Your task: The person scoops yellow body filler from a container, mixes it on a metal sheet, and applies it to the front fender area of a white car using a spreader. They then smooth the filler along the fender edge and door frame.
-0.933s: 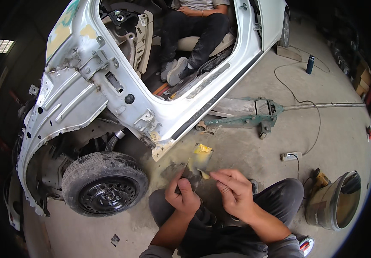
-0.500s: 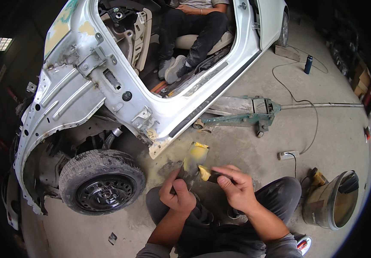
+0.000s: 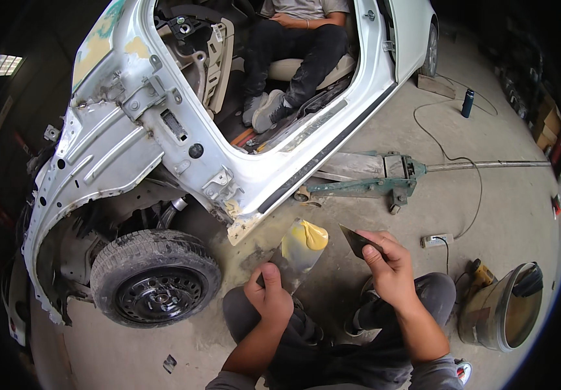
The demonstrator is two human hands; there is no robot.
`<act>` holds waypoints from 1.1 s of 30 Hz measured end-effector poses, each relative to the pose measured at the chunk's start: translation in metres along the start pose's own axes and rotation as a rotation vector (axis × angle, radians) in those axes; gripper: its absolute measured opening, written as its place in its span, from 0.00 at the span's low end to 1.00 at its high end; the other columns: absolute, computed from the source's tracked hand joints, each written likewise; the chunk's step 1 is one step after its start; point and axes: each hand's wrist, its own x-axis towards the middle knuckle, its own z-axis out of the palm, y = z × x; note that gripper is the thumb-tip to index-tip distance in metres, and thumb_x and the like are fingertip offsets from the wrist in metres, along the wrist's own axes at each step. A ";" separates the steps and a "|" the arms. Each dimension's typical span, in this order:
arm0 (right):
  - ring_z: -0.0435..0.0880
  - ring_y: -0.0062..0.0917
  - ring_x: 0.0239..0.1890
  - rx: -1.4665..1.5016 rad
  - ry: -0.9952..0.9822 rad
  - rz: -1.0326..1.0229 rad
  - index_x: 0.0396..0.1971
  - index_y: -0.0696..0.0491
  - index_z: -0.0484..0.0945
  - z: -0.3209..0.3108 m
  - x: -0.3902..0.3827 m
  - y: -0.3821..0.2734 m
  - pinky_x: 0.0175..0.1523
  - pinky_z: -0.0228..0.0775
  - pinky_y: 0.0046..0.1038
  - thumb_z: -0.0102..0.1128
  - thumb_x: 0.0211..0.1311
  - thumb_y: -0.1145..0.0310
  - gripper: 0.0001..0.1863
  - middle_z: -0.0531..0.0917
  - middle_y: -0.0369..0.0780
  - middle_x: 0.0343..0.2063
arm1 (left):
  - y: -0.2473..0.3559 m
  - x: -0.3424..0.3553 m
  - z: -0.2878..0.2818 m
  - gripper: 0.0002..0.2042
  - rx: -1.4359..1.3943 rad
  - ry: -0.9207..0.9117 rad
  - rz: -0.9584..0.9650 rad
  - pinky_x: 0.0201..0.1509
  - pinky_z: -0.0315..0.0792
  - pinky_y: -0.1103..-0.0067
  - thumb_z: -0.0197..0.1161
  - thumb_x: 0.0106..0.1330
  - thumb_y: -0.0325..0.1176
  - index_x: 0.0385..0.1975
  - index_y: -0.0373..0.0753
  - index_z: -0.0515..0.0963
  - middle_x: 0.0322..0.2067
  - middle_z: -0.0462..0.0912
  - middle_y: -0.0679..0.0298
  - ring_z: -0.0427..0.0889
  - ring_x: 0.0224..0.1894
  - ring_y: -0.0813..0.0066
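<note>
Putty (image 3: 314, 236), yellow, lies heaped along the far edge of a grey board (image 3: 296, 259), thickest at that edge's right corner. The left hand (image 3: 270, 298) is clamped on the board's near end, thumb raised against its upper face, fingers mostly hidden; the forearm slants up and right. The right hand (image 3: 389, 265) is clamped on a dark scraper (image 3: 356, 241), thumb on its face, fingers curled behind, wrist cocked leftward and forearm leaning up to the left. The scraper's pointed corner faces the board, just beside the putty but apart from it. Both hands hang over the floor (image 3: 358, 213).
</note>
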 end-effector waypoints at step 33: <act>0.77 0.17 0.40 0.561 -0.490 0.436 0.46 0.60 0.77 -0.031 0.021 0.014 0.48 0.69 0.21 0.53 0.63 0.74 0.13 0.82 0.36 0.38 | -0.012 0.012 -0.029 0.14 -0.375 -0.834 -1.139 0.42 0.73 0.79 0.56 0.66 0.37 0.41 0.30 0.76 0.37 0.81 0.61 0.79 0.37 0.76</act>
